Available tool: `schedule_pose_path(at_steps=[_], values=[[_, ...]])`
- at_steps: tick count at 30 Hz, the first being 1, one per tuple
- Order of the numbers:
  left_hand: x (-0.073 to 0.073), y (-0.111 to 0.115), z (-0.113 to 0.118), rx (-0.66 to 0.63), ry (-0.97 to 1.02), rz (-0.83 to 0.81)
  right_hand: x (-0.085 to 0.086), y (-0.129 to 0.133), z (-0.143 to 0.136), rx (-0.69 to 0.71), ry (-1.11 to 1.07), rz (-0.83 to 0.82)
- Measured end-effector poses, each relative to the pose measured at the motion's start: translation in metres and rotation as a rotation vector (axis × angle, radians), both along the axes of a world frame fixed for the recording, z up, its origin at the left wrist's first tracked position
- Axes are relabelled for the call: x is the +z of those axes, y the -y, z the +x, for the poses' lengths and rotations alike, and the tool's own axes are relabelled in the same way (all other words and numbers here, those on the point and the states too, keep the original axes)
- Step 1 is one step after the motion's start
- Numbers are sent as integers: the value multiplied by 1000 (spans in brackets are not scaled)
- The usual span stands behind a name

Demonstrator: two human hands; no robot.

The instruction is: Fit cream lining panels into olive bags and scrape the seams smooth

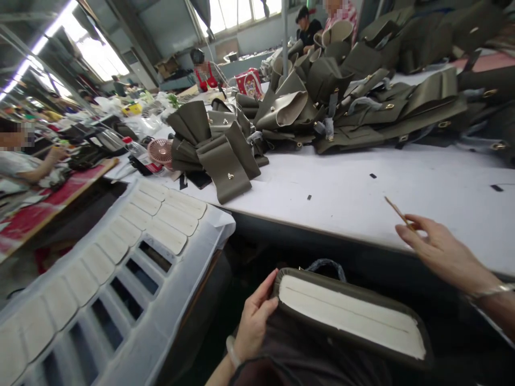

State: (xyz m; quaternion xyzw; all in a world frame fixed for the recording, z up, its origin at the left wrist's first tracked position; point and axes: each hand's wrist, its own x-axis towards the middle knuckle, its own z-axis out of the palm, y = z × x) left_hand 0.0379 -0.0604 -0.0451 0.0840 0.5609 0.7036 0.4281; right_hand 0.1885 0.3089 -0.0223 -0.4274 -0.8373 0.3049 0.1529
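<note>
Crate (161, 324), left of the bag (350, 313), carries rows of white panels (96, 262) with rounded ends. Panels at its near corner could be knocked off if an elbow swung out from the bag. Left hand (255, 313) grips the bag's left end, thumb on the near side and fingers round the far edge. The bag lies over the lap, below the table edge, white base tilted up; its right end has no hand on it, so a push there could twist it out of that one-sided grip. Behind the bag, a wrapped handle (328, 264) sticks up and might snag. Beyond the bag, the table (341, 177) bears a heap of olive pieces (325, 80) and loose scraps (309, 197). Right hand (436, 249), above the bag's right end, pinches a stick (396, 210). Its tip is too small to read; if wet, a careless dip could smear the white base.
</note>
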Motion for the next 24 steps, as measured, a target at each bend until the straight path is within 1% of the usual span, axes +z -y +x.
schedule_pose_path(at_steps=[1,2,3,5,7,9,11,13,14,16,17,18,20,22,23,24], values=[[0,-1,0,0,-32,-14,-11,-20,-2,22,105,170],[-1,-3,0,8,-52,-25,-22,-36,-4,18,192,254],[-2,-5,-1,23,-62,-32,-32,-46,-6,29,248,301],[-5,-10,-1,65,-61,-37,-47,-53,-12,31,276,372],[-8,-14,1,98,-33,-33,-53,-48,-17,50,228,439],[-8,-19,7,143,38,-27,-49,-38,-18,45,167,475],[-5,-24,14,222,142,-48,-40,-27,-12,26,123,454],[-3,-27,17,300,229,-107,-30,-13,2,0,59,402],[-3,-28,17,316,248,-134,-26,-3,12,-14,46,393],[-3,-30,15,303,273,-171,-22,21,35,-43,16,350],[-4,-31,13,287,280,-184,-22,36,47,-71,-4,299],[-4,-32,12,269,286,-197,-22,52,58,-109,-43,197],[-4,-33,9,247,289,-224,-25,84,74,-238,-257,-225],[-4,-34,7,247,271,-237,-29,110,80,-328,-448,-593],[-4,-35,7,253,253,-235,-31,120,79,-346,-507,-726],[-5,-36,6,262,234,-226,-33,129,77,-354,-548,-825]])
